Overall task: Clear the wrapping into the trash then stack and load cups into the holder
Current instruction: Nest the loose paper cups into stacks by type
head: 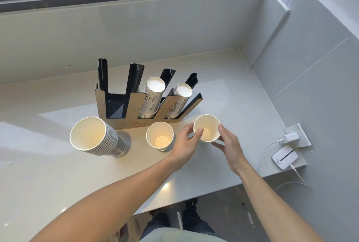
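Note:
A cardboard and black cup holder [136,104] stands on the counter with three slots. Its left slot is bare; the middle slot holds a printed cup stack [152,98] and the right slot a smaller cup stack [179,99], both upside down. A tall stack of white paper cups [97,137] stands at the left front. A single cup [159,136] stands in the middle. Both hands grip another white cup [208,125] just right of it: my left hand [187,140] has its thumb inside the rim, my right hand [229,142] is on the far side.
The pale counter [58,173] ends at a front edge near my legs. A white charger [291,137], a small white router [284,158] and cables lie at the right edge. Walls and a window close the back and right.

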